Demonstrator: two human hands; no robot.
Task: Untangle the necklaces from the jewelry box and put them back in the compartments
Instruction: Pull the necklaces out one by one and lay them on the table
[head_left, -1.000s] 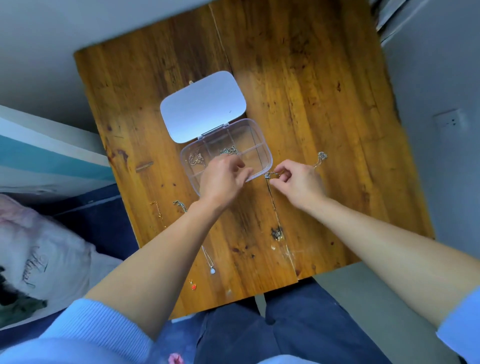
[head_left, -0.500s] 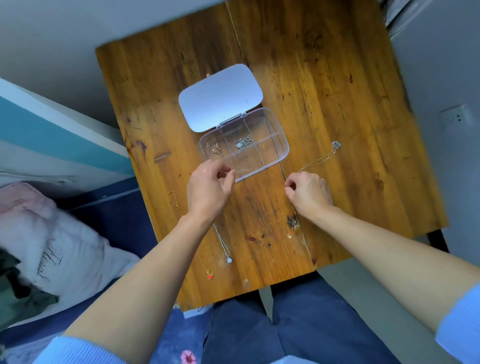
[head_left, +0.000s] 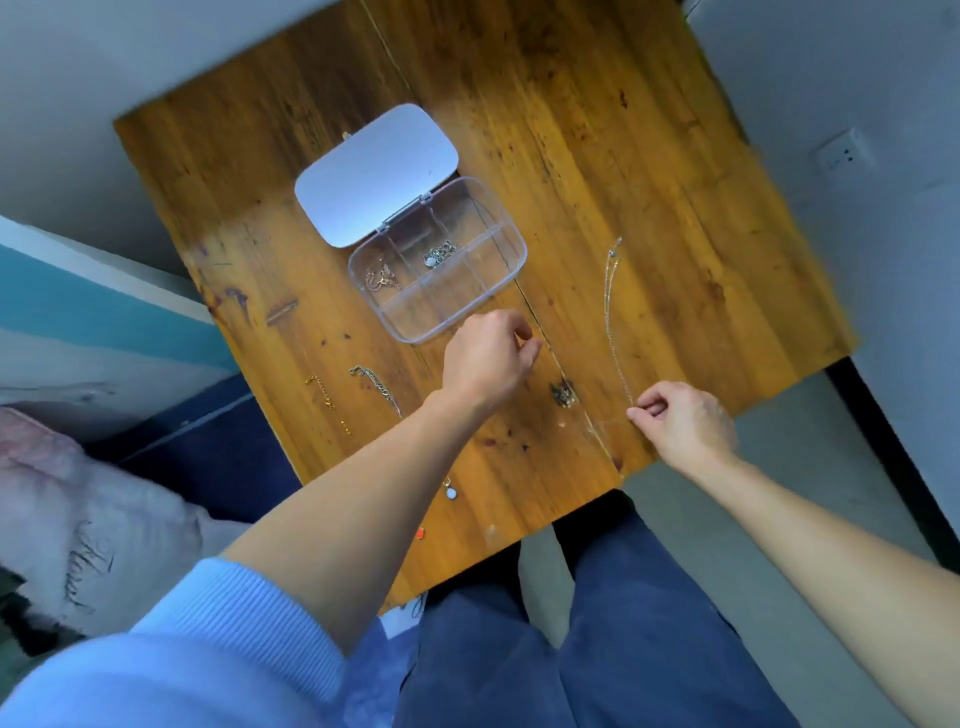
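A clear jewelry box (head_left: 415, 332) stands open on the wooden table (head_left: 623, 130), its white lid (head_left: 376, 174) folded back. One compartment holds a gold necklace (head_left: 382, 275), another a silver one (head_left: 439, 254). A thin silver necklace (head_left: 607, 306) lies stretched out to the right of the box. My right hand (head_left: 685, 421) pinches its near end by the table's front edge. My left hand (head_left: 488, 358) hovers at the box's front corner with its fingers curled together and nothing visible in them.
Left of my left arm lie a chain (head_left: 376, 384) with a white pendant (head_left: 451, 492) and a gold chain (head_left: 324, 395) with a red pendant (head_left: 421, 531). A small dark tangle (head_left: 562, 392) sits between my hands. A wall socket (head_left: 841, 153) is at the right.
My right hand has pulled the thin silver necklace toward the table's front edge, drawing it out straight. My left hand has left the box and moved toward its front right corner.
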